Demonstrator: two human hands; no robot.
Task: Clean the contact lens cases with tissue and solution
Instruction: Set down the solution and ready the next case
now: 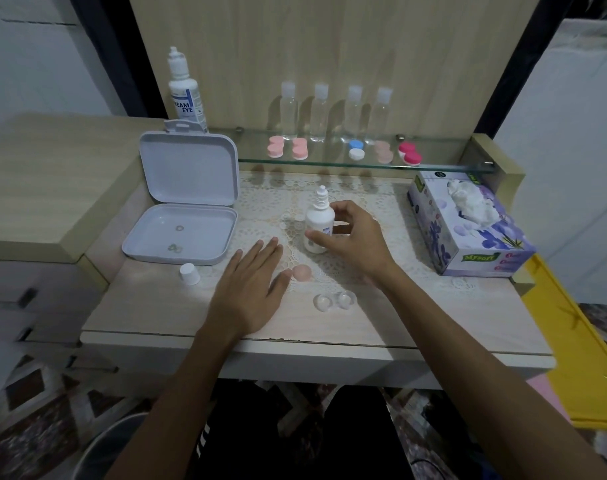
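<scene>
Here the right hand (355, 242) has its grip curled about a small white solution bottle (316, 226) that stands upright on the bench (416, 327), thumb on the near side of the bottle and fingers arched over its far side; whether the fingers press the bottle or only ring it cannot be told. The bottle's nozzle is bare, and a small white cap (189, 273) stands well off to the left, near the front corner of an open grey box (184, 199). The left hand (251, 289) lies flat on the bench, fingers straight and released, grasping nothing. Just beside its thumb, touching or nearly so, sits a pale pink lens case lid (302, 272), directly below the bottle. Nearer the bench edge, between the two wrists, lies the clear twin-well lens case (335, 301), open and apart from both hands. In the tray of the grey box rest a few small rings, too small to make out. To the right stands a tissue box (468, 233) with a tissue pulled up from its top. Behind, a glass shelf (364, 162) carries five closed lens cases in pink, blue-and-white and red, with four clear bottles (335, 112) in a row and a tall solution bottle (186, 91) at the left end
</scene>
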